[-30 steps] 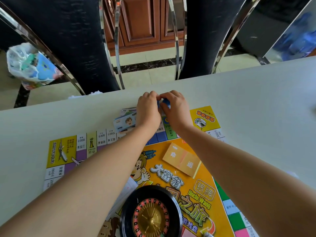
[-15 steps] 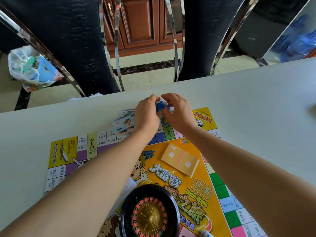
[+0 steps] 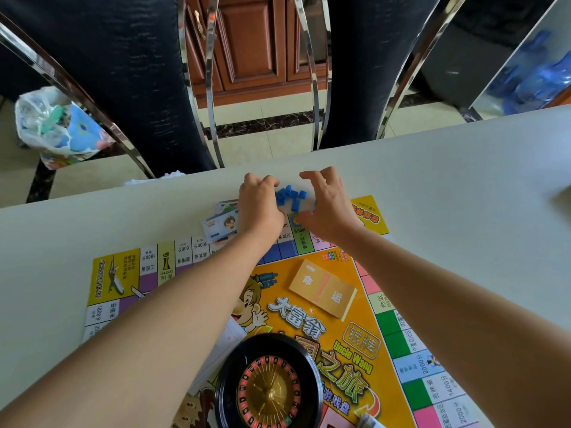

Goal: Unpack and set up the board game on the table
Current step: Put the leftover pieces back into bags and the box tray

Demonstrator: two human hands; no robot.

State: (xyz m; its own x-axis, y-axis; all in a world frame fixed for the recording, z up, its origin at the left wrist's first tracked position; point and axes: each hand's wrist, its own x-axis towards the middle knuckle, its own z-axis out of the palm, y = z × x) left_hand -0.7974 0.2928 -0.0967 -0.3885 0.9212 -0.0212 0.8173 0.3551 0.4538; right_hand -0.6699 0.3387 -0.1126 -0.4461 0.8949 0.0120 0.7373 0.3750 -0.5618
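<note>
White table [image 3: 463, 196], dark chairs [image 3: 123, 72] behind. Board [image 3: 397, 330] already flat w/ wheel [image 3: 268, 387] + deck [image 3: 323, 288] on it. Blue pieces [image 3: 290, 196] piled at the board's far edge, btwn both hands. Left hand [image 3: 261, 206] curled, can't tell if it's holding anything. Right hand [image 3: 329, 205] clawed wide, holding nothing. Imo it's the pieces step; next needs a gentle gather w/o scattering.

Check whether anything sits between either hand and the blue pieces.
Nothing visible does. The blue pieces lie in a loose pile directly between the left hand and the right hand. The card stack lies outside the left hand, off the path.
</note>
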